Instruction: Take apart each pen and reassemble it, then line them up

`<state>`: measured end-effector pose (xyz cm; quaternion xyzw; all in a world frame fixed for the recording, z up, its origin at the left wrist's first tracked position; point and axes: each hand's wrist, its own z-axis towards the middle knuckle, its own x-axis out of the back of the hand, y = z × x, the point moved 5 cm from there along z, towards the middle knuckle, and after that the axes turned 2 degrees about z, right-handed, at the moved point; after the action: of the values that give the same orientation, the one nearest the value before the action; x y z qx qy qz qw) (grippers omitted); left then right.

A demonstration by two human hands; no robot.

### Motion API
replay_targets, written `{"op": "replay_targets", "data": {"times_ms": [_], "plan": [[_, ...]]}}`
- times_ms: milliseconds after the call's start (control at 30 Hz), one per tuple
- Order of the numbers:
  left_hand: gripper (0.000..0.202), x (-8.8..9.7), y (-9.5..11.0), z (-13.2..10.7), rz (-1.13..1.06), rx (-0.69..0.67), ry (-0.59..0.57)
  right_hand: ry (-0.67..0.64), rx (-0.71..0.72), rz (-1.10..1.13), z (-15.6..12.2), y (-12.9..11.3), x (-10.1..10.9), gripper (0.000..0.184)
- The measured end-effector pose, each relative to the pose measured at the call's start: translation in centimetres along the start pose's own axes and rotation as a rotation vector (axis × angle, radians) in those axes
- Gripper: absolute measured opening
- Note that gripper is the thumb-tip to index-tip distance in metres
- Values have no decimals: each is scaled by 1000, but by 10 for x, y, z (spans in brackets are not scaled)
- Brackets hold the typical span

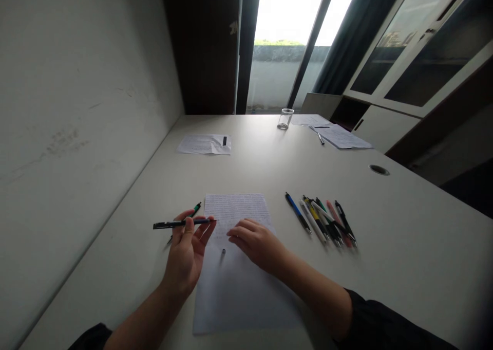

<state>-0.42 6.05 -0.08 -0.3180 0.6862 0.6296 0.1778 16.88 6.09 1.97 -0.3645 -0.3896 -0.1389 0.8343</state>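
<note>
My left hand [187, 252] is raised above the table's left part and pinches a black pen [181, 223] that lies level, tip pointing right. Behind it a green-and-black pen [195, 208] lies on the table. My right hand [256, 242] rests on a sheet of paper [239, 283] with handwritten lines on its upper half, fingers curled down and pointing left. A small dark cap-like piece [223, 251] lies on the sheet just left of those fingers. Several pens [321, 220] lie side by side to the right of the sheet.
At the table's [385, 247] far end stand a clear glass [285, 118], a creased paper with a black tag [205, 144] and more papers with a pen [339, 135]. A cable hole [379, 169] sits right. A wall runs along the left edge.
</note>
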Motion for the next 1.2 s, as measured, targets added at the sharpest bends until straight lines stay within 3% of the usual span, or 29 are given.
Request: {"op": "replay_targets", "data": {"times_ms": [200,567,767,900,1067,1200], "plan": [[26,-6,-10,-5,15,77,-132,224,-286,271,-5,7,12,15],[26,-14,-13,-14,40,139,-205,283,-500,432,-12,1,-2,10],[27,-11,-14,-11,48,141,-185,318,-492,434,-12,2,2,6],[28,-9,-10,-7,38,106,-146,308,-408,272,-16,2,16,3],[25,-7,-10,-6,51,87,-139,94,-180,-115,-23,-11,8,8],[26,-5,-11,-5,64,78,-119,-54,-113,-319,-25,-16,-6,10]]}}
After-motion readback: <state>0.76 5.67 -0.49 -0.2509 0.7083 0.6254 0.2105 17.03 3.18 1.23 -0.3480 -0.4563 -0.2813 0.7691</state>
